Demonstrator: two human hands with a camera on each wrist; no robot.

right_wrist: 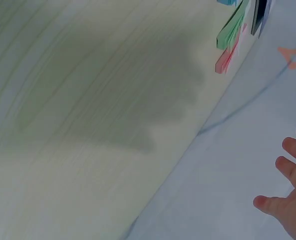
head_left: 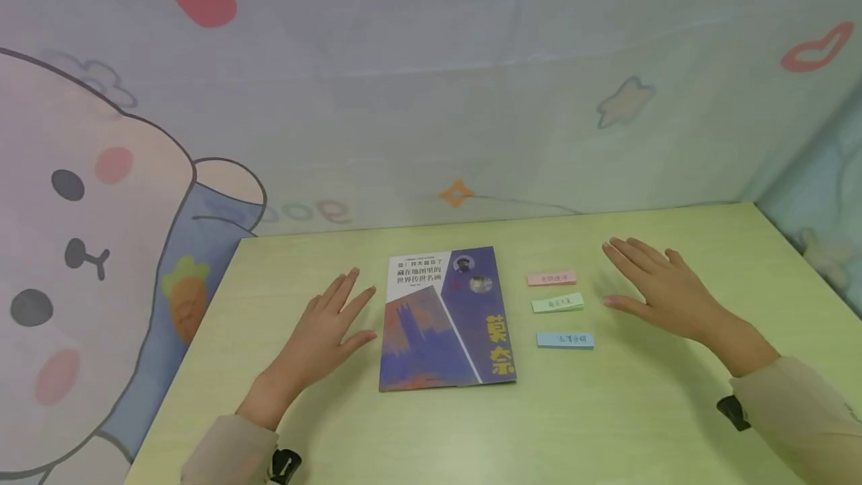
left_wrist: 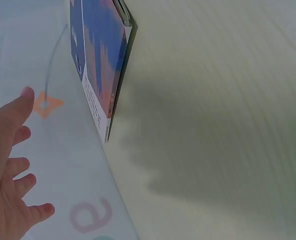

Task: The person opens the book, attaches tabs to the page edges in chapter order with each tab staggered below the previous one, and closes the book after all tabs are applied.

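A purple and blue book (head_left: 447,318) with yellow characters lies flat on the pale green table (head_left: 606,410); its edge shows in the left wrist view (left_wrist: 100,65). My left hand (head_left: 326,328) is spread flat, fingers straight, just left of the book, holding nothing. My right hand (head_left: 663,287) is also flat and spread, to the right of three paper slips. The pink slip (head_left: 551,278), green slip (head_left: 557,303) and blue slip (head_left: 565,340) lie in a column between book and right hand. In the wrist views the left fingers (left_wrist: 8,175) and right fingers (right_wrist: 287,200) hover above the table.
A fabric backdrop (head_left: 431,81) printed with hearts, stars and a cartoon rabbit (head_left: 74,245) rises behind the table and along its left side. The table's right edge (head_left: 808,260) runs close to my right hand.
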